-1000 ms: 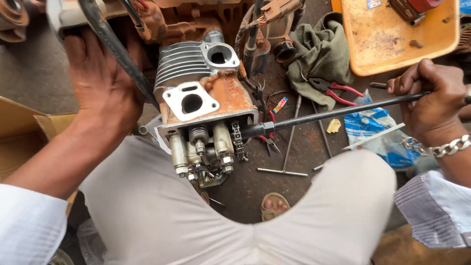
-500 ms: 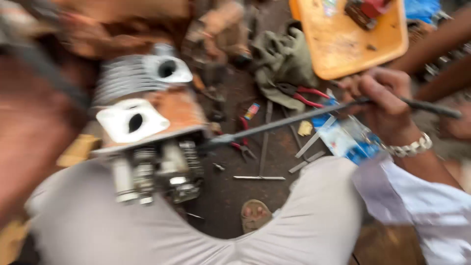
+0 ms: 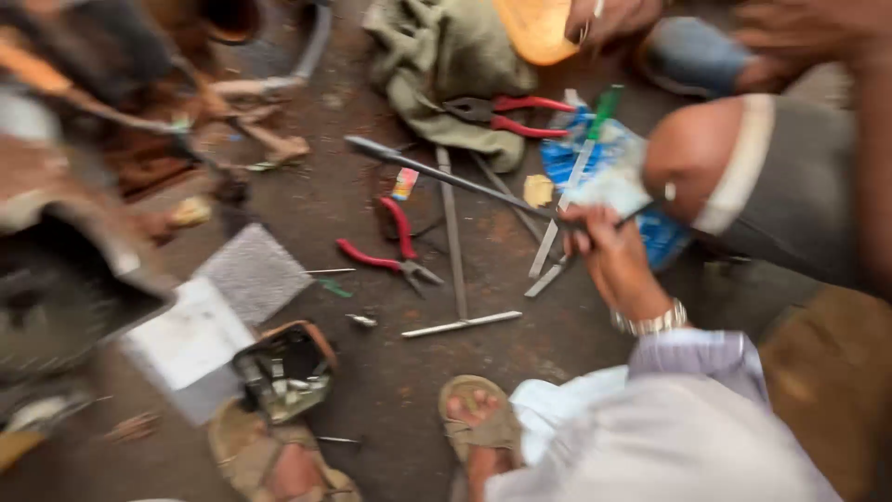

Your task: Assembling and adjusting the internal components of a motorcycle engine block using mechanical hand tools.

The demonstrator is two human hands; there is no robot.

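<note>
Gripping the long rod (image 3: 446,175) in a clenched right hand (image 3: 609,251), the person is holding it just above the floor (image 3: 390,390) near the red pliers (image 3: 390,251); a steadier grasp nearer its middle would be controlling it better, while the left hand is lying out of sight.

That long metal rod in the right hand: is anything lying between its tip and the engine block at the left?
Nothing visible blocks it. The rod slants from the right hand over bare ground; the red pliers lie below its line, and the engine block is blurred.
</note>
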